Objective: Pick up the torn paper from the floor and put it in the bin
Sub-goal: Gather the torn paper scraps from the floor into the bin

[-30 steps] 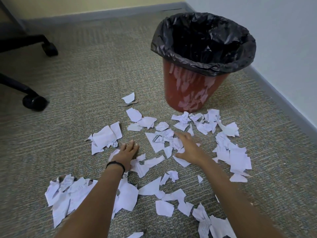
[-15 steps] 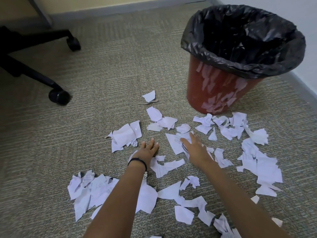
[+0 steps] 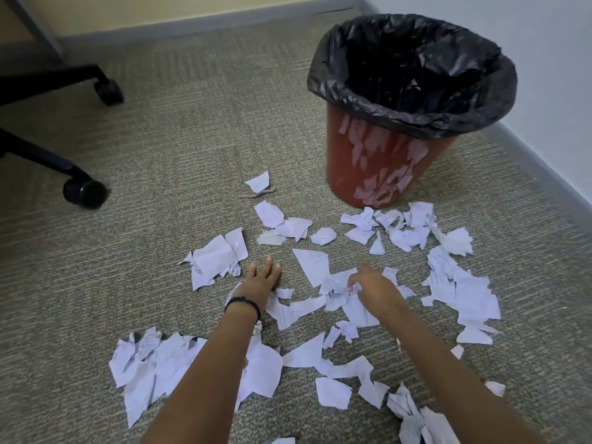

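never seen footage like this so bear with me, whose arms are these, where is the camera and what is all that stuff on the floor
There is no machine here: a person is tidying up with bare hands. The one picture comes from a wide-angle camera worn on that person's head, looking forward and down, so both arms reach in from the bottom edge. The white bits are torn paper, scattered over the carpet. Beyond them stands a red bin lined with a black bag, close to the wall. At the left are the legs and wheels of an office chair. The left hand, with a dark band on its wrist, rests flat on the carpet with straight fingers and holds nothing. The right hand seems to pinch a crumpled scrap in its grip, though that spot is blurred.
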